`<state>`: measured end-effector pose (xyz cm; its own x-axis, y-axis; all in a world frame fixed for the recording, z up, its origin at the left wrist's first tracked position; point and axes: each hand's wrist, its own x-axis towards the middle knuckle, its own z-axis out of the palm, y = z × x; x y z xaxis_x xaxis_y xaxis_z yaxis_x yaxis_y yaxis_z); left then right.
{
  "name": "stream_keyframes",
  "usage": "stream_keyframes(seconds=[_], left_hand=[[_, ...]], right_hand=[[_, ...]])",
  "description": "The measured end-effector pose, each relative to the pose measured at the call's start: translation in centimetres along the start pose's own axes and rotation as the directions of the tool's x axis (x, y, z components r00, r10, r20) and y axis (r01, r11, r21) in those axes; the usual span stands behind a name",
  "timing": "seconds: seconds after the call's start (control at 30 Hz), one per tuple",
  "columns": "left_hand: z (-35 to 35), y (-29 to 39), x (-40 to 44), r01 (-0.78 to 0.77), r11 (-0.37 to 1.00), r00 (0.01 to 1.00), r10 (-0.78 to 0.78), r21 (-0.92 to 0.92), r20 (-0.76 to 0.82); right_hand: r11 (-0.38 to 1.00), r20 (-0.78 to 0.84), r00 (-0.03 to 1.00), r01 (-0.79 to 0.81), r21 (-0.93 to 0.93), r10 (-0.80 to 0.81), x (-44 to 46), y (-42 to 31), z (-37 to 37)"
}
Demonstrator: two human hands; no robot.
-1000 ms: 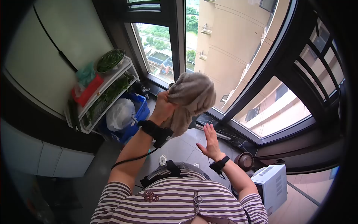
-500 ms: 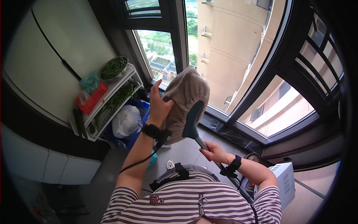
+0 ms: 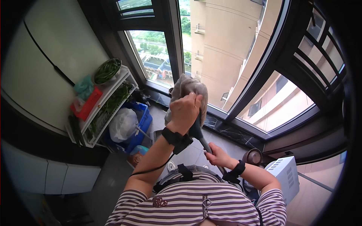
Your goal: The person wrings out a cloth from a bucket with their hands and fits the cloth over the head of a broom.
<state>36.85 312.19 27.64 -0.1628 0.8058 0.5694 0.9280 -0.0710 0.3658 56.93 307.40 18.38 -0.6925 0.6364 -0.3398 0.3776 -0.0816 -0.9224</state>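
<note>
A flat mop is held up in front of me, its head wrapped in a fuzzy grey-beige cover (image 3: pixel 190 85) with gathered fabric. My left hand (image 3: pixel 184 113) is closed on a fold of this cover, fingers bunched against the cloth. Below the cover, the mop's dark neck (image 3: pixel 196 130) runs into a grey pole (image 3: pixel 206 145). Around that pole, just under the neck, my right hand (image 3: pixel 219 155) is wrapped. The pole's lower end passes behind my right forearm and is partly hidden.
At left, a white rack (image 3: pixel 130 73) carries green vegetables, a red bag (image 3: pixel 87 103) and a bowl of green pods (image 3: pixel 107 71). A blue crate (image 3: pixel 146 117) holds a white plastic bag (image 3: pixel 123 124). Tall windows stand ahead. A white box-shaped appliance (image 3: pixel 283 180) and brown pot (image 3: pixel 253 156) are at right.
My left hand has gone from spread fingers beside the cover to a closed grasp on its front. The mop head has turned and shows narrower. My right hand stays on the pole.
</note>
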Motion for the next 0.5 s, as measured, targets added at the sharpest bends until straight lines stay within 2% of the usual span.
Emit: stream_keyframes(seconds=[0.03, 0.07, 0.1, 0.17, 0.2, 0.23, 0.3, 0.37, 0.4, 0.43, 0.47, 0.5], left_hand=[[0.4, 0.0, -0.1, -0.018, 0.999, 0.999, 0.016, 0.050, 0.044], [0.7, 0.2, -0.7, -0.087, 0.993, 0.995, 0.083, 0.075, 0.057], [1.2, -0.2, -1.1, -0.090, 0.993, 0.995, 0.086, 0.073, 0.058], [1.9, -1.6, -1.6, -0.047, 0.999, 0.998, 0.047, 0.004, -0.050], [1.0, -1.4, -1.1, 0.025, 0.997, 0.999, -0.026, -0.070, -0.019], [0.7, -1.2, -0.7, 0.021, 0.997, 1.000, -0.022, -0.074, -0.010], [0.6, -1.1, 0.1, -0.065, 0.997, 0.997, 0.063, -0.037, -0.053], [1.3, -1.5, 0.2, -0.055, 0.993, 0.997, 0.050, -0.108, -0.054], [1.5, -1.9, 0.2, -0.061, 0.967, 0.998, 0.064, -0.249, 0.005], [1.7, -2.3, 0.2, -0.055, 0.921, 0.994, 0.086, -0.385, 0.063], [1.9, -2.6, 0.2, -0.053, 0.920, 0.994, 0.085, -0.387, 0.065], [1.8, -2.9, 0.4, -0.080, 0.928, 0.994, 0.100, -0.364, 0.037]], right_hand=[[1.000, -0.005, 1.000, -0.003, 0.001, 0.003, 0.0, -0.3, 0.0], [0.989, 0.007, 1.000, -0.030, 0.146, 0.030, 0.2, -0.7, -0.2], [0.955, 0.023, 0.998, -0.058, 0.289, 0.053, 0.4, -1.0, -0.4], [0.970, -0.033, 0.996, -0.069, 0.235, 0.078, 0.8, -0.4, -0.7], [0.998, -0.154, 0.988, -0.022, 0.061, 0.031, 1.1, 0.0, -0.6], [0.993, -0.263, 0.964, -0.003, -0.119, -0.028, 0.9, 0.4, -0.6], [0.989, -0.273, 0.961, -0.009, -0.147, -0.032, 0.6, 0.7, -0.8], [0.983, -0.177, 0.976, 0.098, -0.157, -0.125, 0.6, 1.2, -1.1], [0.983, -0.177, 0.976, 0.097, -0.157, -0.125, 0.5, 1.0, -1.2], [0.976, -0.011, 0.999, 0.046, 0.214, -0.045, 0.1, 0.6, -1.2], [0.837, 0.172, 0.985, -0.071, 0.543, -0.028, -0.3, 0.3, -1.1], [0.836, 0.173, 0.985, -0.075, 0.544, -0.024, -0.6, 0.1, -1.1]])
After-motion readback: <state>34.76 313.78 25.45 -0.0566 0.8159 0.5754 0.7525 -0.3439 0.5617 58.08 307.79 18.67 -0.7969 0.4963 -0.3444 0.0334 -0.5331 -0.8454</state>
